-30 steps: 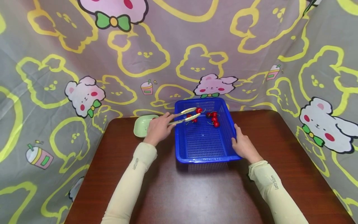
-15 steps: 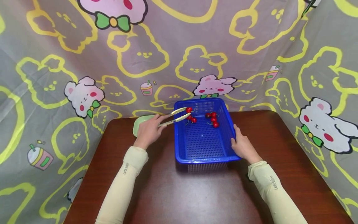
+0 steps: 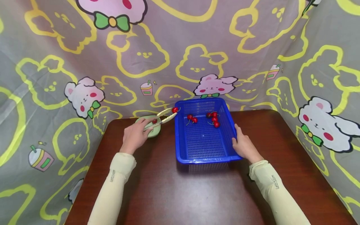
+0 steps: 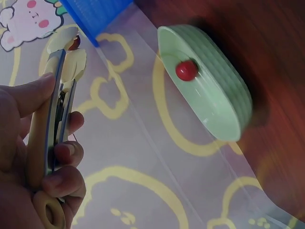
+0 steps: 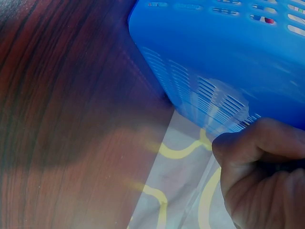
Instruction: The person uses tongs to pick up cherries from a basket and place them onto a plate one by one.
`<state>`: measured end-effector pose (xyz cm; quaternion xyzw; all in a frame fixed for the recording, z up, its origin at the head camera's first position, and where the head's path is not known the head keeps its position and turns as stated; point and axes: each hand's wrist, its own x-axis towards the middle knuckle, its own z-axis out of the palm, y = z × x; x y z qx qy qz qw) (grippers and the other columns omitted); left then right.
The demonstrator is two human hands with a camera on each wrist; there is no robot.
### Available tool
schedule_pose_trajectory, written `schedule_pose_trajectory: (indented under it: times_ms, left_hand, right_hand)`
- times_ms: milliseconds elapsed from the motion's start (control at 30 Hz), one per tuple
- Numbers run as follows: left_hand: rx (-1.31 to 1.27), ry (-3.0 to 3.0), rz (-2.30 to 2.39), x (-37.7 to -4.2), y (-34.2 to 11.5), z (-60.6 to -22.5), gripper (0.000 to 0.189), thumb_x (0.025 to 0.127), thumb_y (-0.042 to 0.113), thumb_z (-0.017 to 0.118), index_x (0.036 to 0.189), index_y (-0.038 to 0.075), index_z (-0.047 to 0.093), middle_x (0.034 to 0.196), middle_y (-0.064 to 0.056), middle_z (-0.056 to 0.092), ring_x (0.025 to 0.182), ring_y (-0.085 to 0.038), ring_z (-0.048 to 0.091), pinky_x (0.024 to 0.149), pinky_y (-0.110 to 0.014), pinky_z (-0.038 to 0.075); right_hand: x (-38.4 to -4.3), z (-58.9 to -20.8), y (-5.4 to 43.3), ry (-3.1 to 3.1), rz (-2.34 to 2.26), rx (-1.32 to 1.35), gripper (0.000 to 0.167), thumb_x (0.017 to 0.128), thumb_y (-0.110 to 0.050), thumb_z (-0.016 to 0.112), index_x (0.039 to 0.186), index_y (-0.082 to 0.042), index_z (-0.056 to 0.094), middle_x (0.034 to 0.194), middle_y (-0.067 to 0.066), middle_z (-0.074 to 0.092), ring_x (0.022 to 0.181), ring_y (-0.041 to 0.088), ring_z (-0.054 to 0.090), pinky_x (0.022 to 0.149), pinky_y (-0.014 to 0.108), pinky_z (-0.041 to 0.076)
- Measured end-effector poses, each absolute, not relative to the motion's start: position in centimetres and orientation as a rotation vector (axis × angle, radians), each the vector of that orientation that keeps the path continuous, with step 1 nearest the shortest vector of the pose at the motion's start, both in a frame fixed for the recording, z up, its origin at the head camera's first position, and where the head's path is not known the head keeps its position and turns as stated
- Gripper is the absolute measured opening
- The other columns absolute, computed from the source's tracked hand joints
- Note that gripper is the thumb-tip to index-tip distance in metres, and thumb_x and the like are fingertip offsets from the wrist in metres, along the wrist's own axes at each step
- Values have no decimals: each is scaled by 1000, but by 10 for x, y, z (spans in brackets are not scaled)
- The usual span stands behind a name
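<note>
My left hand (image 3: 135, 136) grips a pair of tongs (image 3: 168, 118) with cream-coloured tips. Between those tips is a red cherry (image 3: 175, 110), stem sticking out, just at the left rim of the blue basket (image 3: 208, 161). Below the hand stands a light green dish (image 3: 153, 133), partly covered by it. One cherry (image 4: 187, 70) lies in that dish in the left wrist view. On the basket's right side my right hand (image 3: 246, 147) holds the rim; part of its grip is hidden in the right wrist view.
Inside the basket, two cherries (image 3: 194, 120) lie at the left and a small cluster of cherries (image 3: 215, 119) lies further right. A dark wooden table (image 3: 202, 197) carries everything. Patterned cloth (image 3: 160, 40) hangs behind and at both sides.
My left hand has moved left, carrying the cherry in the tongs from over the basket's interior to its left rim. More of the green dish now shows. The right hand and basket have stayed put.
</note>
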<state>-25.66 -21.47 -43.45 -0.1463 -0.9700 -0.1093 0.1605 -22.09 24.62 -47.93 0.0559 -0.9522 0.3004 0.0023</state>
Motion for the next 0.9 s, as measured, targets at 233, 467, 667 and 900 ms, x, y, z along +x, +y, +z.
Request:
schedule_pose_trajectory:
  times_ms: [233, 467, 667, 900]
  left_hand:
    - [-362, -2768, -348, -251, -235, -435, 43, 99, 36, 70, 142, 33, 62, 108, -2, 63, 62, -20, 52, 50, -36, 35]
    - [-285, -2795, -357, -246, -253, -438, 43, 100, 33, 68, 143, 31, 61, 109, -3, 63, 68, -23, 55, 53, -38, 36]
    - [-219, -2822, -365, -244, -270, -445, 42, 101, 32, 67, 143, 30, 61, 104, -1, 58, 66, -22, 51, 53, -36, 33]
    - [-184, -2839, -362, -242, -287, -453, 42, 100, 31, 68, 142, 31, 62, 105, -1, 59, 71, -24, 55, 55, -37, 35]
  right_hand:
    - [-222, -476, 246, -2980, 933, 178, 66, 105, -10, 48, 160, 9, 16, 129, 47, 55, 106, 53, 66, 92, 64, 49]
    - [-221, -477, 245, -2971, 929, 184, 66, 104, -10, 48, 159, 9, 18, 128, 46, 56, 105, 52, 67, 92, 64, 49]
    - [-222, -478, 245, -2964, 927, 188, 65, 104, -9, 48, 159, 10, 18, 129, 47, 56, 107, 54, 66, 94, 65, 49]
    - [-220, -478, 245, -2983, 930, 173, 66, 105, -10, 48, 159, 9, 16, 132, 46, 54, 109, 54, 65, 96, 65, 48]
